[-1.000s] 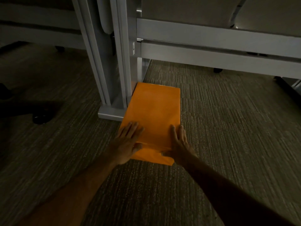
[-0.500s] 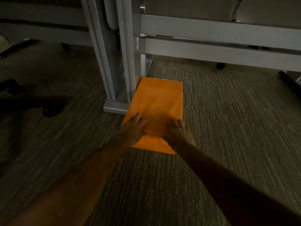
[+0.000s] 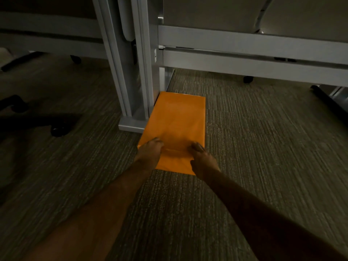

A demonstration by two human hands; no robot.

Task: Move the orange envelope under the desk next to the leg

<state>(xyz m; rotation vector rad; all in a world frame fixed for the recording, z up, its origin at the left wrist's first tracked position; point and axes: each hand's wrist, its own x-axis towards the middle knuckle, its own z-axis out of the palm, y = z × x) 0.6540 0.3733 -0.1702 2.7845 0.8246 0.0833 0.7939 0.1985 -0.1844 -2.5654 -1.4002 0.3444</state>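
Observation:
The orange envelope (image 3: pixel 178 125) lies flat on the carpet, its long left edge against the grey metal desk leg (image 3: pixel 139 76) and that leg's foot plate (image 3: pixel 130 125). Its far end reaches under the desk's grey crossbeam (image 3: pixel 244 61). My left hand (image 3: pixel 149 152) rests on the envelope's near left part with curled fingers, fingertips pressing on the paper. On the near right part is my right hand (image 3: pixel 202 160), also curled with fingertips touching. Both hands cover the near corners.
Dark chair casters (image 3: pixel 58 130) and a chair base (image 3: pixel 13 104) sit on the carpet to the left. Another caster (image 3: pixel 248 79) shows behind the crossbeam. A dark bar (image 3: pixel 329 98) lies at the far right. Open carpet (image 3: pixel 263 147) spreads right of the envelope.
My fingers went from lying flat and spread on the envelope to curled, with only the fingertips on it. The envelope stays beside the leg, perhaps slid slightly farther under.

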